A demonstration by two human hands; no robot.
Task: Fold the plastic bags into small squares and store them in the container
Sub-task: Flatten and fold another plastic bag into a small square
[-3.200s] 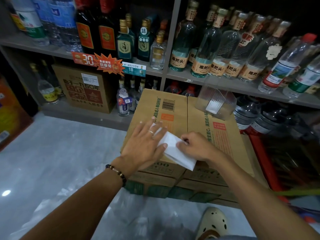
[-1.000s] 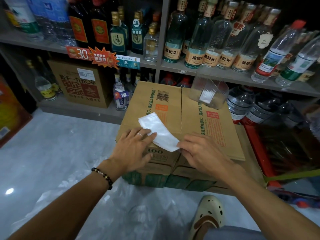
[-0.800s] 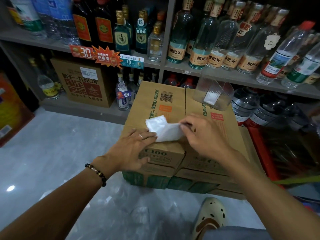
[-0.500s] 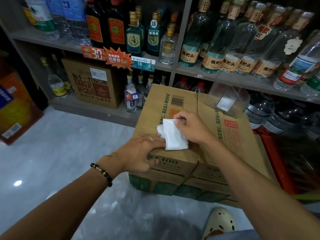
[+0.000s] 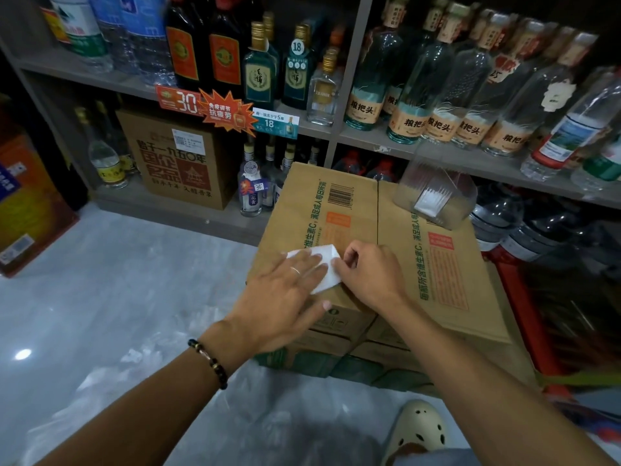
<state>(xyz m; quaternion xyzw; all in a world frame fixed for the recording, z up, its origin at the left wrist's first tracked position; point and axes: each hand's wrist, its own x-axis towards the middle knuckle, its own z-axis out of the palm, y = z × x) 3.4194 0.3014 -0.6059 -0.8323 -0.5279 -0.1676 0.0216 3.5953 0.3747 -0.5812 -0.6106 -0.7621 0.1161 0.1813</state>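
One folded white plastic bag (image 5: 324, 264) lies near the front left edge of a cardboard box (image 5: 447, 274); the left hand (image 5: 285, 294) presses it flat with straight fingers, grip wide; the right hand (image 5: 366, 274) has its grip narrow, pinching the bag's right edge; one clear container (image 5: 437, 193) sits at the box's far right corner, one folded bag inside; shelves of bottles (image 5: 413, 105) behind; pale floor (image 5: 117, 280) with clear plastic sheeting.

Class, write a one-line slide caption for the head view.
Left hand presses a folded white bag flat on a carton while the right hand pinches its edge.
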